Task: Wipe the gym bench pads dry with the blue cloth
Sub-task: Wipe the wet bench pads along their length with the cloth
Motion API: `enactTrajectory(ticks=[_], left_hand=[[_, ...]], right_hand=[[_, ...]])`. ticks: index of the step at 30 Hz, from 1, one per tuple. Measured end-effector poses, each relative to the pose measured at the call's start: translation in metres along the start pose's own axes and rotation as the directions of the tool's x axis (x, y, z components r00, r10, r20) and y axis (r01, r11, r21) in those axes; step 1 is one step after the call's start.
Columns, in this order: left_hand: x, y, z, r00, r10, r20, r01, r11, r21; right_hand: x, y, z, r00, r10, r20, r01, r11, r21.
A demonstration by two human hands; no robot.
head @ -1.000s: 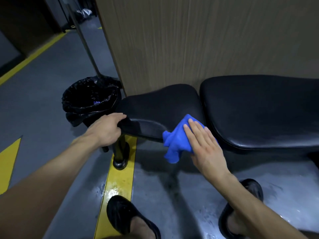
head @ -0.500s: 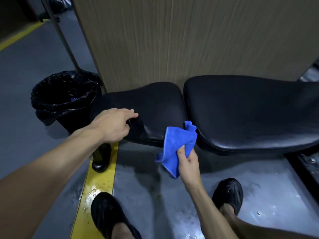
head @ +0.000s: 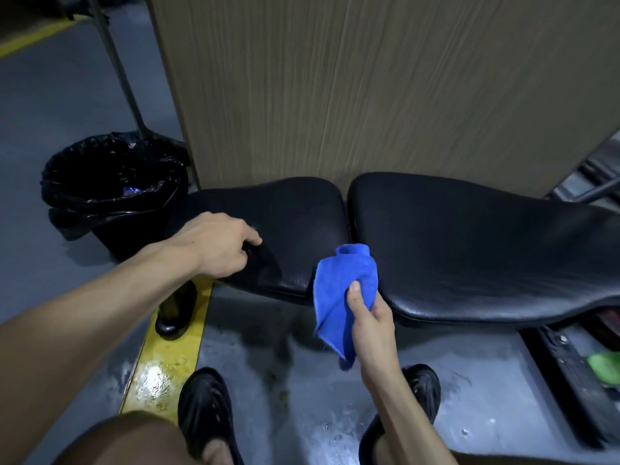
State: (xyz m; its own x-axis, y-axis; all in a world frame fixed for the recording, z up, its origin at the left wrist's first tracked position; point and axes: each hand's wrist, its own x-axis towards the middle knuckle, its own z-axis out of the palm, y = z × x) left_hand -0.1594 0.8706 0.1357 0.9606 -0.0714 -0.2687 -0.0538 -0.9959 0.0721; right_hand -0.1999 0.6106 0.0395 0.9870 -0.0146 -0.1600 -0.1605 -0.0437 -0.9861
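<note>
Since a second ago the right hand (head: 370,322) has lifted off the pad's edge, where it lay flat with fingers pressed on the blue cloth (head: 342,290); now it holds the cloth up, thumb on the near face and the other fingers curled behind it, pinching the fabric between them. Most of the cloth hangs loose to the left of the thumb and below it, one corner dangling toward the floor; its top fold stands above the thumb, over the gap between the two pads. Whether the fold touches either pad, I cannot tell.

Left of that thumb lies the seat pad (head: 295,229), right of it the long back pad (head: 469,250), both black and glossy. The left hand (head: 214,243) rests on the seat pad's near left end, fingers curled together over the edge, their tips hidden.

Beyond the left hand's knuckles stands a bin lined with a black bag (head: 110,186). Below both hands, wet grey floor (head: 292,370), a yellow stripe (head: 167,357) and two black shoes (head: 204,401). Behind the pads rises a wood-grain panel (head: 369,88).
</note>
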Motion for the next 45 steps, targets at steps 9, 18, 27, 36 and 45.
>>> enactTrajectory(ticks=[9,18,27,36,45], left_hand=[[-0.001,0.019,-0.025,0.994,-0.054,0.099,0.052,0.998,0.023],[0.005,0.041,-0.020,0.998,-0.050,0.046,0.042,0.987,0.158],[0.016,0.028,-0.013,0.999,-0.020,0.036,0.014,0.987,0.158],[0.012,0.032,-0.012,1.000,-0.020,-0.011,0.021,0.990,0.140],[0.004,0.030,-0.008,0.999,-0.033,-0.007,0.033,0.993,0.112]], right_hand=[[0.008,-0.133,-0.084,0.962,-0.271,-0.026,0.255,0.931,-0.263],[0.007,-0.015,-0.062,0.865,-0.300,0.403,0.425,0.011,-0.905],[0.034,-0.014,-0.024,0.923,-0.228,0.311,0.280,-0.159,-0.947],[0.107,-0.094,-0.021,0.828,0.208,0.520,0.494,0.168,-0.853],[0.024,-0.003,-0.034,0.857,-0.316,0.407,0.425,-0.013,-0.905]])
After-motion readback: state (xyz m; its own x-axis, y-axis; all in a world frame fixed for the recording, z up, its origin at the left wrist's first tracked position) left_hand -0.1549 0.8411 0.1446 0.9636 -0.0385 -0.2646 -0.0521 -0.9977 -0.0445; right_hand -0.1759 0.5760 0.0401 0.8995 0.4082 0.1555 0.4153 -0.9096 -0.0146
